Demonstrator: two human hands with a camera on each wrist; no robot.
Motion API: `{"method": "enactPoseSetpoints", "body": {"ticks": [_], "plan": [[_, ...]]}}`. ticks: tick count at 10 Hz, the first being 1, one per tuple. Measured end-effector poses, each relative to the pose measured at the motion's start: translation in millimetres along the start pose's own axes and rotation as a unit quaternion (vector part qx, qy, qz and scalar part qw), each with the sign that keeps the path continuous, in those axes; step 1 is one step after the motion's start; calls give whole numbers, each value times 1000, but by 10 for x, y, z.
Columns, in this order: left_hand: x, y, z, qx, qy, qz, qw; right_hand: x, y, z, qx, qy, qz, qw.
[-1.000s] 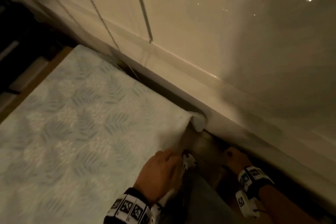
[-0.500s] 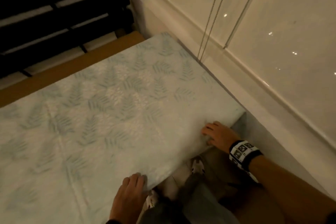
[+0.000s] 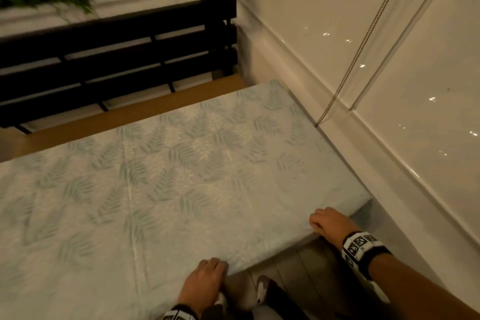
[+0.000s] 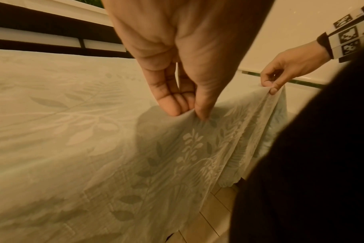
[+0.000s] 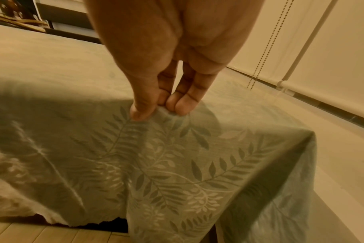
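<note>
Since half a second ago, the right hand (image 3: 330,223) has gone from lying flat on the near right corner of the leaf-patterned cloth (image 3: 181,176) to pinching its edge, and the view has lifted to show dark slats (image 3: 117,60) across the upper left. One cloth lies spread over a flat surface, filling the middle and left of the head view, with its scalloped hem hanging toward the wooden floor (image 4: 214,218). Two hands grip it: the left hand (image 3: 205,283) at lower centre and the right at lower right, each with thumb and fingers (image 4: 172,105) closed on a raised fold of the near edge. The step looks like straightening the spread cloth. Next would be an even tug toward the body, then letting the hem drop. At upper right hang one beaded chain (image 3: 348,60) and one clear wand (image 3: 405,34).
</note>
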State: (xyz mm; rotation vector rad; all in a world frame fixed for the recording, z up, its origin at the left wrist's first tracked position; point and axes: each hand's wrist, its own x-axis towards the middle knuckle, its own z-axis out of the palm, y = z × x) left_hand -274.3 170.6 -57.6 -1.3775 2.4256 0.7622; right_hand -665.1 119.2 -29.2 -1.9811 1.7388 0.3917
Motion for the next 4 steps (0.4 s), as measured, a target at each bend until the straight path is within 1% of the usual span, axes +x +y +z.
{"method": "enactPoseSetpoints", "body": {"ticks": [2,3,4], "plan": [[-29,75,42,-11,4,-13,1000,-19,41,31,0,-7,-17,1000],[-17,62,79,-20,-21,-31,999,-81,-19,-45,3,-9,-9,1000],[2,-86,56,-55,-29,0,998,-158,-104,-79,16,-3,9,1000]]}}
